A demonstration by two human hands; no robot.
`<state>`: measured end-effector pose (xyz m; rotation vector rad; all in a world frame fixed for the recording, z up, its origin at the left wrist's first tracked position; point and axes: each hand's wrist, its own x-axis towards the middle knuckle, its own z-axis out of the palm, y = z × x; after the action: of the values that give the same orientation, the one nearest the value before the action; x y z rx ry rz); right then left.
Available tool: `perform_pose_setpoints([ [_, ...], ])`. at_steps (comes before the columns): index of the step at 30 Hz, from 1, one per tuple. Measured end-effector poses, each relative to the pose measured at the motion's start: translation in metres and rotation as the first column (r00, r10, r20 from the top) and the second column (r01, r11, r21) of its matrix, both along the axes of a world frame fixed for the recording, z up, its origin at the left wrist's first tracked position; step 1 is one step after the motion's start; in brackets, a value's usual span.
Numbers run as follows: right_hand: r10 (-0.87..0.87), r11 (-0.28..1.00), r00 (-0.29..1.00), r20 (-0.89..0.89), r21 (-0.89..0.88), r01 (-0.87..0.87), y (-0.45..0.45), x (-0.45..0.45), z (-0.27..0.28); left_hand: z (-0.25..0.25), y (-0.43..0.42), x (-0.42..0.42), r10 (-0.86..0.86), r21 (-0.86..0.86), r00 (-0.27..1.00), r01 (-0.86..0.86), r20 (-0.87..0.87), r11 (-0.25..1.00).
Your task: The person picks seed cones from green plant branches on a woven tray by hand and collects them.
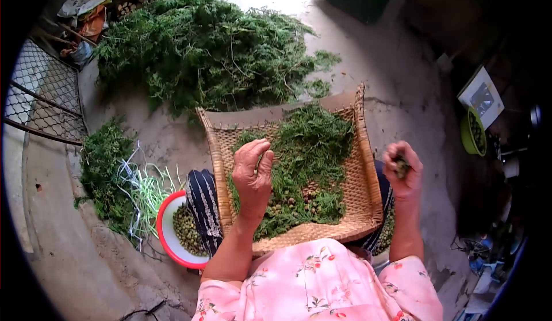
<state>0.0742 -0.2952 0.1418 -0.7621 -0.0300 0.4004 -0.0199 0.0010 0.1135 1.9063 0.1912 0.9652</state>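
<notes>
Pink floral shirt lies nearest. Left hand: fingers curled over the woven tray; contents cannot be determined. Right hand: closed around small pods beside the tray. Red-rimmed bowl: loose pods, apparently separated. Tray: pods and sprigs mixed. Beyond: branch heap, seemingly unprocessed.

Home work area, prob. rural.
Bare flr w/ big heap of cut greenery, wire-mesh panel to L, woven tray on lap, red-rimmed basin, green basket, misc. clutter along R edge.
</notes>
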Motion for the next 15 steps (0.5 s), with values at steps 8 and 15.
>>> perform_pose_setpoints([
  [8,-0.631,0.721,0.697,-0.341,-0.589,0.364,-0.212,-0.028,-0.168,-0.001,0.010,-0.003,-0.079,0.031,0.978,0.087,-0.195,0.996],
  [15,-0.719,0.632,0.552,-0.422,-0.728,0.265,-0.297,-0.085,-0.238,-0.016,0.029,-0.034,0.007,0.209,0.943,0.066,-0.332,0.976],
])
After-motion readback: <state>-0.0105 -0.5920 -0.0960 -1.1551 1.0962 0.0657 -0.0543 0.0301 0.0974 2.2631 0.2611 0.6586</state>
